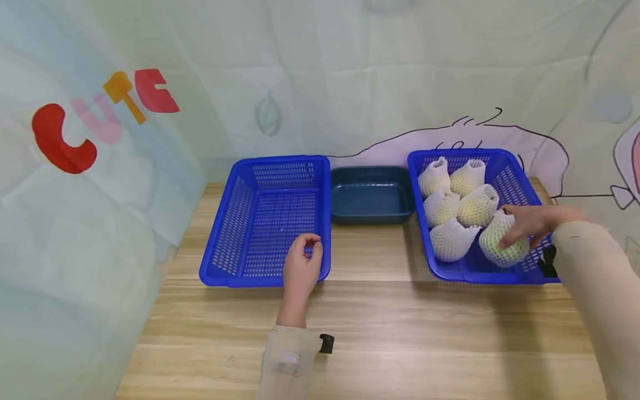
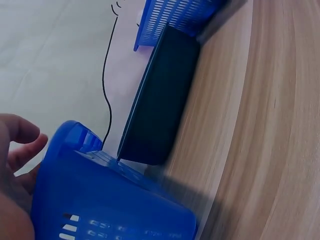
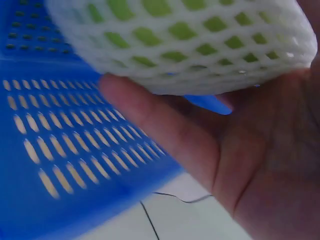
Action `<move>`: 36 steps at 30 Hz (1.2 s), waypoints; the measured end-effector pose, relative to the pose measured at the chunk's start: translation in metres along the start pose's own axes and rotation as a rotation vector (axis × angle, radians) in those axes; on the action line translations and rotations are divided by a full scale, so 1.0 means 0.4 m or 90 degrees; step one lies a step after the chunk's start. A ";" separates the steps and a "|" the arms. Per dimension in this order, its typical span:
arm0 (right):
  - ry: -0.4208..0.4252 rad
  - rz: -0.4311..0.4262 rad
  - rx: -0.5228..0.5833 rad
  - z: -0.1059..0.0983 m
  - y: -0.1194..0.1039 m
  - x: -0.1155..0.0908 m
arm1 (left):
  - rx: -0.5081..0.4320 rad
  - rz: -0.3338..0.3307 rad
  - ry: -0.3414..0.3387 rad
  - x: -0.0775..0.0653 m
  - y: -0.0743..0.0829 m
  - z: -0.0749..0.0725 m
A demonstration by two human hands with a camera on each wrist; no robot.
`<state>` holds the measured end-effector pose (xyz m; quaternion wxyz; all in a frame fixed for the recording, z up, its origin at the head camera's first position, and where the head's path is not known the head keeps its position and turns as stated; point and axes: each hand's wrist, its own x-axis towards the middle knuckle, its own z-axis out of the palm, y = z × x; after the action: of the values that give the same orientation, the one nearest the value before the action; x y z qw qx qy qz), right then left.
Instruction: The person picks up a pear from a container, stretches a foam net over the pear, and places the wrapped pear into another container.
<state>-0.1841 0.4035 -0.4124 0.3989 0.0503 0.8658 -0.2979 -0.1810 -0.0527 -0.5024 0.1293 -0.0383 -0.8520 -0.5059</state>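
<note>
My right hand (image 1: pixel 527 223) grips a light green fruit in a white foam net (image 1: pixel 501 244) at the front right of the right blue basket (image 1: pixel 438 270). In the right wrist view the thumb lies along the net and green skin shows through the mesh; the other fingers are mostly hidden. Several paler, yellowish fruits in foam nets (image 1: pixel 452 240) sit beside it in that basket. My left hand (image 1: pixel 303 261), its fingers loosely bent around nothing, is over the front right corner of the left blue basket (image 1: pixel 215 276). No fruit shows inside that basket.
Between the two baskets stands a dark teal tray (image 1: pixel 372 218) with nothing visible in it. All three are on a wood-grain table (image 1: pixel 370 333). A printed cloth (image 1: pixel 320 83) hangs behind and along the left side.
</note>
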 end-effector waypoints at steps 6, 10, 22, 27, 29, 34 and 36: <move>0.004 0.003 0.039 0.023 0.016 0.034 | 0.047 -0.010 -0.047 0.001 0.001 0.006; 0.022 -0.010 0.068 0.034 0.022 0.044 | 0.037 -0.007 -0.058 0.002 0.001 0.004; 0.101 0.007 0.050 0.036 0.012 0.065 | 0.029 -0.018 -0.071 0.005 0.004 -0.008; 0.099 0.015 0.056 0.039 0.005 0.070 | 0.033 -0.017 -0.069 0.004 -0.003 -0.010; 0.091 0.015 0.051 0.040 0.004 0.072 | 0.034 -0.015 -0.069 0.004 -0.006 -0.010; 0.094 -0.004 0.038 0.041 0.007 0.064 | 0.032 -0.011 -0.078 0.002 -0.007 -0.013; 0.100 -0.009 0.043 0.040 0.008 0.056 | 0.030 -0.008 -0.080 0.001 -0.006 -0.014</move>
<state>-0.1877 0.3941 -0.4383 0.3255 0.0805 0.8844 -0.3248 -0.1810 -0.0589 -0.5017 0.0730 -0.0614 -0.8704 -0.4830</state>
